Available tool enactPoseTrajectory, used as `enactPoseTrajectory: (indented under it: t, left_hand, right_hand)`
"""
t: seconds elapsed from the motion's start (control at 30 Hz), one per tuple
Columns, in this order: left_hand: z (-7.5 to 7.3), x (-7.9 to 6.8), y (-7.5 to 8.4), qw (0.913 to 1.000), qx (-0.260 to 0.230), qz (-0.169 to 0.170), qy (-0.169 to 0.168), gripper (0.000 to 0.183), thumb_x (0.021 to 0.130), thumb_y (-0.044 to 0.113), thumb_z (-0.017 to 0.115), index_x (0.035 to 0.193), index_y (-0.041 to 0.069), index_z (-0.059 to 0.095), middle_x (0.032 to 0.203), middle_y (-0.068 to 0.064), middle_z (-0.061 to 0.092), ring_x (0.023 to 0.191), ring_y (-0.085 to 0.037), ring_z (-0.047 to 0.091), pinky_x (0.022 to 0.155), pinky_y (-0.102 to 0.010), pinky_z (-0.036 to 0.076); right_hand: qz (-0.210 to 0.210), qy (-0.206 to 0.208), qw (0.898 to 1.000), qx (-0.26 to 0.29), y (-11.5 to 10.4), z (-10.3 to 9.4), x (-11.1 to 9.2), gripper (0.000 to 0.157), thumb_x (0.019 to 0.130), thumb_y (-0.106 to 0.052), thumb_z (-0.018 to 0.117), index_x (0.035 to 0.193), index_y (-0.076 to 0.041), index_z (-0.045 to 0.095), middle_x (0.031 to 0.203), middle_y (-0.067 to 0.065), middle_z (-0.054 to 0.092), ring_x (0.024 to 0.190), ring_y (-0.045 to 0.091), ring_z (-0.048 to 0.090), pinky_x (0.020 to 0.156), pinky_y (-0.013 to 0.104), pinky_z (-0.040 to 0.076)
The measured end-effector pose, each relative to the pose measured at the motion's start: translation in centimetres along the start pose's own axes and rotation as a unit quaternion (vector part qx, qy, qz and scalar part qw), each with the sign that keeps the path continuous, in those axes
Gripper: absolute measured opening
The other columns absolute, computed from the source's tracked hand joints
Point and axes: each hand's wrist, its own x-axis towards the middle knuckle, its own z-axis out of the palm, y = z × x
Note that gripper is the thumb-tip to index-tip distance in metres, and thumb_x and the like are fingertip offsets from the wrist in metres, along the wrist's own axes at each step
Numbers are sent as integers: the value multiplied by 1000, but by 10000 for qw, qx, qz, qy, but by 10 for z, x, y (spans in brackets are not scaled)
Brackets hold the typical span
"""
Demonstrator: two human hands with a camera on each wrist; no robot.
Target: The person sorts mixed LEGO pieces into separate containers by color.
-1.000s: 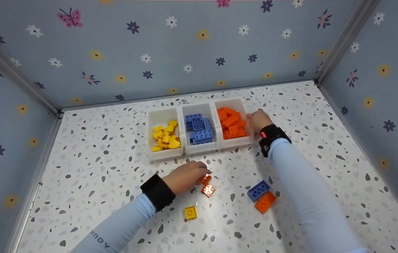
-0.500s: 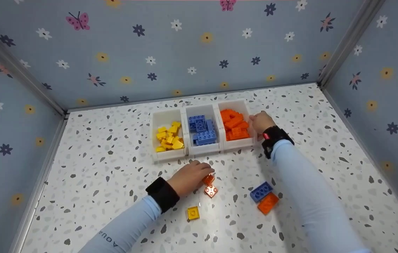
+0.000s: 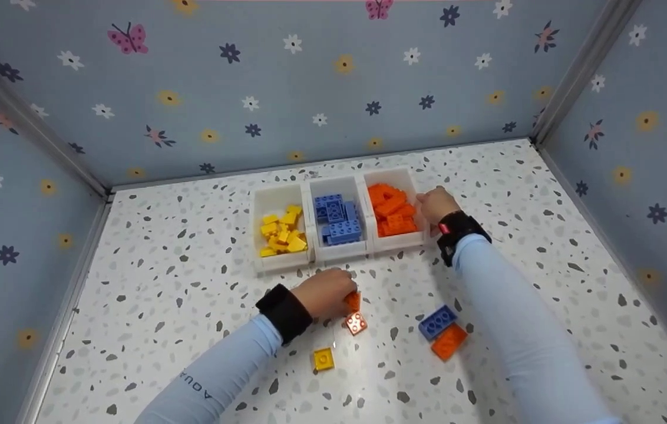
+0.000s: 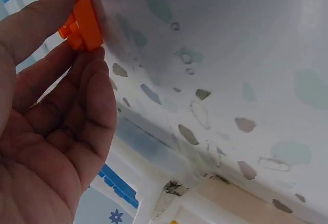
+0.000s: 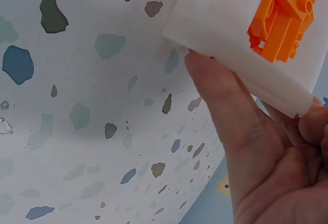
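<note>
My left hand (image 3: 327, 291) is low over the speckled tabletop in front of the bins. Between its thumb and fingertips it pinches a small orange brick (image 4: 88, 23), partly covered by the hand in the head view. Just below that lies another small orange brick (image 3: 356, 323), studs up, and nearer the front a yellow brick (image 3: 323, 359). My right hand (image 3: 438, 204) grips the outer side wall of the white bin (image 3: 401, 240) of orange bricks (image 3: 391, 206). In the right wrist view its thumb (image 5: 218, 90) presses along the wall's edge, with curled fingers at the far end.
Left of the orange bin stand a white bin (image 3: 342, 252) of blue bricks and a white bin (image 3: 282, 262) of yellow ones, side by side. A blue brick (image 3: 438, 322) and an orange brick (image 3: 449, 341) lie near the right forearm. Patterned walls (image 3: 286, 76) enclose the table.
My left hand has shifted slightly right, and the orange brick at its fingers has turned. The right hand stays at the bin; the head view has shifted slightly.
</note>
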Motion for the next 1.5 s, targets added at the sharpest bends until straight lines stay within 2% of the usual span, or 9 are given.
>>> enactPoseTrajectory:
  t: [0.23,0.43,0.53,0.7,0.8,0.93,1.13,1.2,1.5]
  left_hand:
    - [-43,45,7,9972,-296,-216,654,26,86,19,78,110,9,73,98,-3,66,89,-17,59,83,-30,50]
    - [-77,96,7,9887,-9,-406,1446,20,87,16,78,104,5,74,99,-7,68,93,-23,60,87,-33,49]
    - [-81,114,3,9855,144,-544,1600,15,88,14,77,98,5,74,96,-9,68,91,-25,61,84,-33,50]
    - [-74,135,-6,9847,279,-768,1539,13,89,10,72,102,6,75,97,-10,69,93,-27,63,88,-33,51]
    - [-66,140,-10,9835,481,-918,1485,16,90,11,72,105,6,75,100,-11,70,96,-28,63,93,-34,49]
    - [-62,136,-13,9827,592,-1012,1436,17,90,10,71,106,4,74,101,-13,70,98,-30,62,94,-37,48]
    - [-64,107,-12,9852,304,-675,1545,22,90,10,72,111,5,74,110,-11,69,105,-30,57,95,-39,45]
    - [-60,94,-8,9870,204,-529,1505,25,90,11,73,114,5,73,109,-10,69,102,-28,58,93,-38,46]
    - [-8,35,23,9979,-194,2,610,25,89,21,75,111,10,74,105,-5,70,98,-24,63,89,-40,48]
  right_hand:
    - [64,-78,9999,51,1,3,3,53,109,-31,34,142,11,32,136,25,49,105,36,60,54,36,57]
    - [42,-93,9999,-135,-2,7,5,55,109,-31,34,144,11,28,138,25,49,110,35,59,54,35,57]
    - [-176,-112,9985,-509,-4,11,4,57,109,-29,35,145,14,27,141,27,46,111,35,58,57,35,57]
    - [-422,-154,9953,-857,-7,17,2,57,110,-28,33,145,17,31,151,28,34,124,34,52,82,39,56]
    - [-337,-181,9974,-606,-8,20,1,53,109,-29,34,142,13,40,148,26,41,120,34,55,77,39,57]
    - [-276,-265,9982,-468,-10,22,1,49,109,-28,37,138,10,47,141,23,49,109,34,61,62,36,58]
    - [-879,-170,9884,-1223,-14,16,0,46,109,-21,35,132,14,52,146,31,41,126,36,51,100,41,46]
    - [-875,-160,9892,-1163,-11,13,1,46,110,-22,33,127,12,59,144,30,44,124,37,53,98,41,48]
    - [-337,-174,9975,-597,6,-2,5,50,109,-28,32,142,8,46,153,26,32,117,35,56,82,41,56]
